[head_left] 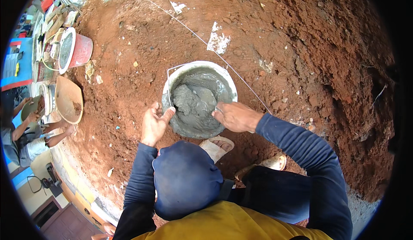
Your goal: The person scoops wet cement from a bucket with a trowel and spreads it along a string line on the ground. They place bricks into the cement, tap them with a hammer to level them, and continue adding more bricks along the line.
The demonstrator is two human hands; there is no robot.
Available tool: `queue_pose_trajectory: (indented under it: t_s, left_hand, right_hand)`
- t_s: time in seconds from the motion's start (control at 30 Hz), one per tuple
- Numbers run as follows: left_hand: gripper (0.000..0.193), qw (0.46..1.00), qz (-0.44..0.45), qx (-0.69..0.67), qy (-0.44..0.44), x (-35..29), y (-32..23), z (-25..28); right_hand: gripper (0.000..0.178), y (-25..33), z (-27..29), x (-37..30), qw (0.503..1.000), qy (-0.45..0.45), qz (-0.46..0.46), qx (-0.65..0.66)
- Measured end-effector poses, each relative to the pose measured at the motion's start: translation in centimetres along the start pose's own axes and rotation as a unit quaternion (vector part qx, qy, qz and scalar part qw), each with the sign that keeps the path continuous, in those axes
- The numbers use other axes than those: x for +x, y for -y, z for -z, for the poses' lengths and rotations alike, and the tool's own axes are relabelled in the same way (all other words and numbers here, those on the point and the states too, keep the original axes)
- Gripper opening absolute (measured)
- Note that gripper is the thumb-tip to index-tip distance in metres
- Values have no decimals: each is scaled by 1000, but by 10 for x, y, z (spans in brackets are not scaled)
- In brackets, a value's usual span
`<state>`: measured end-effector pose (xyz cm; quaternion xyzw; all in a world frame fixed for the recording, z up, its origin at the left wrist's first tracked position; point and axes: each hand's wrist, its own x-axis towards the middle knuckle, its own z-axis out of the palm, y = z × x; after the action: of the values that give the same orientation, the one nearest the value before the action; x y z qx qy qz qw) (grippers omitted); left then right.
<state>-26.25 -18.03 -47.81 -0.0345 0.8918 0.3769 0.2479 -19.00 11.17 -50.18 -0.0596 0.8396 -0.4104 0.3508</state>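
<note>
A white-rimmed bucket (232,83) stands on the soil in front of me, with wet grey mortar (189,104) inside. My left hand (155,121) grips its left near rim, thumb on top and fingers around the outer side. The thin wire handle (168,83) rests against the left side of the bucket. Over the right near rim, my right hand (237,116) is closed around what appears to be the handle of a trowel. A smooth, mortar-coated trowel blade (207,98) seems to lie in the mix; the handle is hidden by my fingers.
A taut string (189,30) runs diagonally past the bucket's far right side over red-brown soil. Left stand a pinkish bucket (81,50) of mortar and a tan basin (69,99). Another person (26,132) works at the far left. My sandalled foot (217,147) is near the bucket.
</note>
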Motion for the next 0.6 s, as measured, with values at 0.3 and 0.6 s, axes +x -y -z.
queue_pose_trajectory:
  t_s: [0.3,0.6]
  left_hand:
    - [34,993,49,-91,57,8,30,11]
    - [68,975,181,60,118,92,91,74]
  right_hand:
    - [48,-30,-5,-49,976,29,-28,216]
    - [43,-135,-18,-271,955,-188,-56,224]
